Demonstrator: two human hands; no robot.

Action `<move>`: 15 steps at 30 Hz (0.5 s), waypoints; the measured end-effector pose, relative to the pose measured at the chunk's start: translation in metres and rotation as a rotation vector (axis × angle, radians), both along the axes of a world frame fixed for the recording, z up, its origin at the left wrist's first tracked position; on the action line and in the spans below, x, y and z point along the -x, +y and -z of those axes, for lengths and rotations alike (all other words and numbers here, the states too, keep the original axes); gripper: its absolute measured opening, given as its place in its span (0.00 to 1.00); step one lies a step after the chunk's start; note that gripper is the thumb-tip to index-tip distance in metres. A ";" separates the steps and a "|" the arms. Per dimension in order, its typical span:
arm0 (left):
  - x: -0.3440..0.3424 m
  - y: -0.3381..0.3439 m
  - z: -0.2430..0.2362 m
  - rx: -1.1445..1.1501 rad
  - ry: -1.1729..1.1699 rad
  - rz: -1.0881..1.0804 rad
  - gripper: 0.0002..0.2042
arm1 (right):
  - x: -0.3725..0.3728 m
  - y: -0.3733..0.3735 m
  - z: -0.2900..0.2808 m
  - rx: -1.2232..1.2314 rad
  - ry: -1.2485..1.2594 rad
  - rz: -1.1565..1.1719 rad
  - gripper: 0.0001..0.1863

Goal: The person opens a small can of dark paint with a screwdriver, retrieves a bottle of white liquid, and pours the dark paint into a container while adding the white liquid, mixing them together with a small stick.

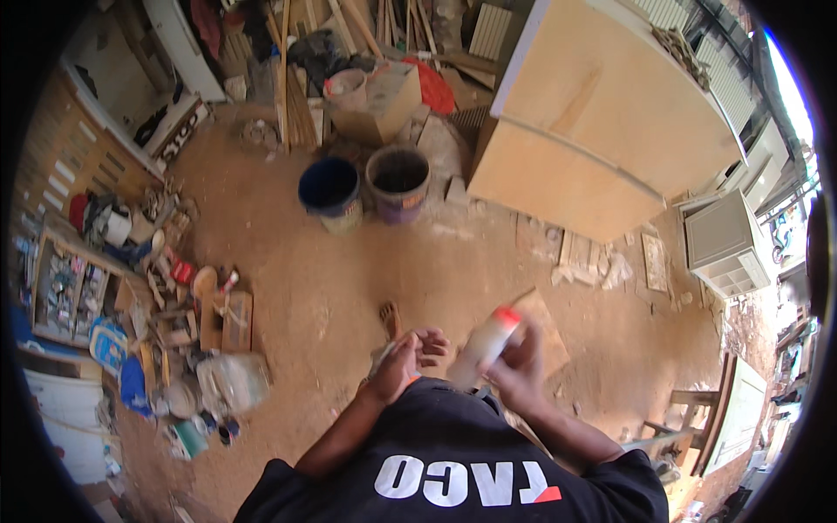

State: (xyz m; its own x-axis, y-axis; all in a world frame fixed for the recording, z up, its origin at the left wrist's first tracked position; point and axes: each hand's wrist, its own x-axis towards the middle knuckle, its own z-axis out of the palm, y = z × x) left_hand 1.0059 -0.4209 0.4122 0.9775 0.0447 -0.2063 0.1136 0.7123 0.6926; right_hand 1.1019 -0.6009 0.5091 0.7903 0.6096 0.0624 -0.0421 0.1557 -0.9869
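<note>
My right hand (519, 370) is wrapped round a whitish, see-through bottle (482, 350) with a red cap, held tilted in front of my body. The bottle is smeared by motion, so its contents cannot be made out. To its left, my left hand (408, 359) is raised with its fingers apart and slightly curled, palm turned toward the bottle. Nothing shows in it. A gap separates that hand from the bottle. Below the bottle, a flat light-brown board (545, 331) lies on the ground, partly hidden by my right hand.
A blue bucket (330, 187) and a purple-grey bucket (398, 183) stand ahead on the dirt floor. A large wooden cabinet (575, 131) rises at the front right. Cluttered tools, boxes and a clear plastic container (234, 383) lie at left. A wooden bench (689, 427) stands at right.
</note>
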 end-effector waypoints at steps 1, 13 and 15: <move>-0.021 0.020 -0.002 -0.020 0.010 0.056 0.32 | -0.016 0.018 0.000 0.065 -0.177 -0.082 0.37; -0.349 0.222 -0.034 -0.132 -0.109 0.436 0.36 | -0.267 0.232 0.005 0.557 -0.194 -0.075 0.34; -0.396 0.237 -0.021 -0.085 -0.015 0.473 0.37 | -0.321 0.250 0.016 0.551 -0.039 -0.099 0.36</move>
State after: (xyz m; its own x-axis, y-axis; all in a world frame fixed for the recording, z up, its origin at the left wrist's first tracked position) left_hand 1.4021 -0.1841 0.4332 0.8975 -0.3896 -0.2068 0.4011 0.5260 0.7500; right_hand 1.4230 -0.3513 0.4930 0.7313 0.6312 -0.2583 0.0077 -0.3864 -0.9223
